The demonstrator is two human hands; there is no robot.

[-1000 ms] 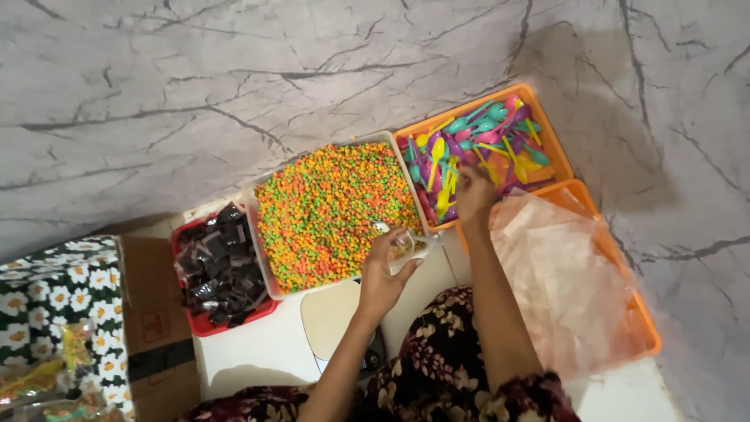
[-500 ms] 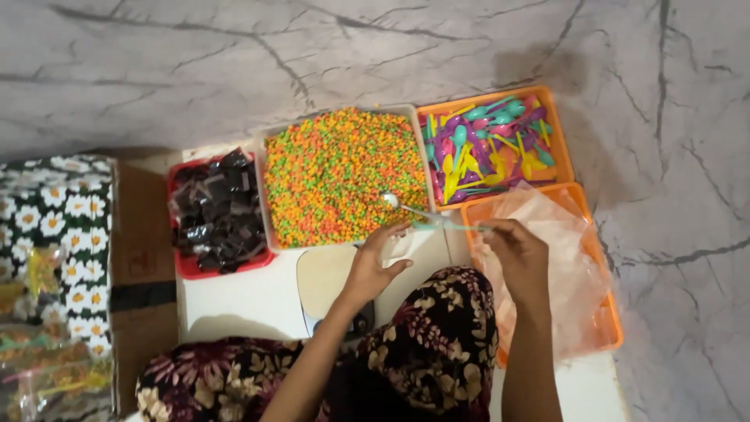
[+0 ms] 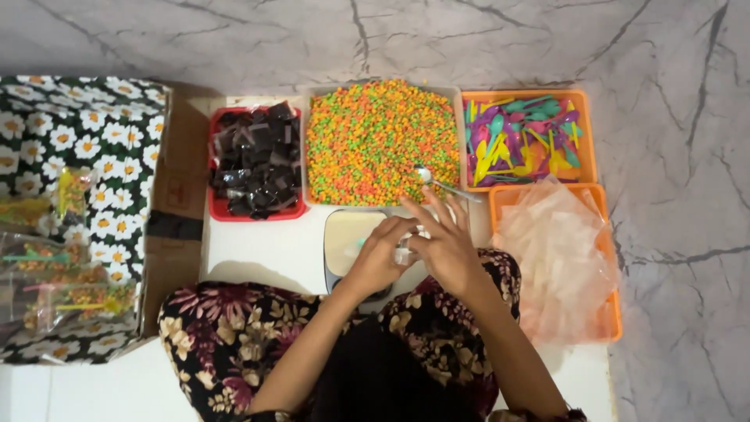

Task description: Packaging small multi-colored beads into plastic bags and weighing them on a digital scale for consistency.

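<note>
- Left hand [image 3: 379,262] and right hand [image 3: 445,246] close together around a small clear packet [image 3: 404,252] above the scale [image 3: 351,238].
- Spoon [image 3: 437,184] rests in the tray of colourful pellets [image 3: 375,141]; finished packs [image 3: 55,266] lie in the box at left.
- Clear bags [image 3: 558,258] remain stacked.

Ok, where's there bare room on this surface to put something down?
The clearest patch is the white surface, bordered by the red tray, the small scale and the cardboard box. A white strip at the bottom left is bare too. The back row of trays sits edge to edge, and both hands crowd the scale.
</note>
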